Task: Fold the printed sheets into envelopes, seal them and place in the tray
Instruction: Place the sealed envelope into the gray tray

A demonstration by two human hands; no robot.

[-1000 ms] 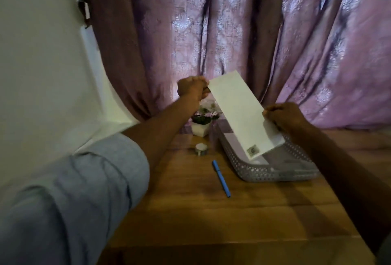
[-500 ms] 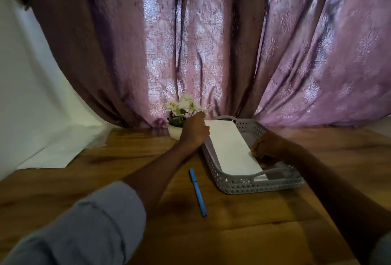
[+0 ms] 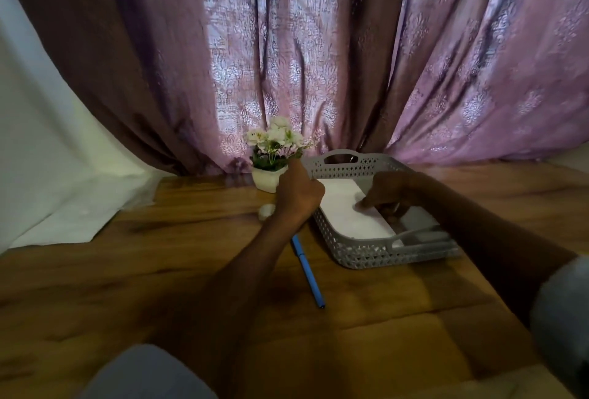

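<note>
A white envelope (image 3: 347, 212) lies flat in the grey perforated tray (image 3: 366, 258) on the wooden table. My left hand (image 3: 298, 191) is at the tray's left rim, fingers curled against the envelope's far left corner, thumb raised. My right hand (image 3: 387, 190) reaches in from the right, and its fingertips rest on top of the envelope near its middle. Another pale sheet (image 3: 417, 220) shows in the tray to the right of the envelope, partly under my right hand.
A blue pen (image 3: 307, 271) lies on the table just left of the tray. A small pot of white flowers (image 3: 271, 156) stands behind my left hand, with a tape roll (image 3: 266, 210) beside it. A purple curtain (image 3: 318, 64) hangs behind. White cloth (image 3: 63, 201) drapes at left.
The envelope went from held up in the air between both hands down into the tray, where it now lies flat. My right hand slid from its edge onto its top.
</note>
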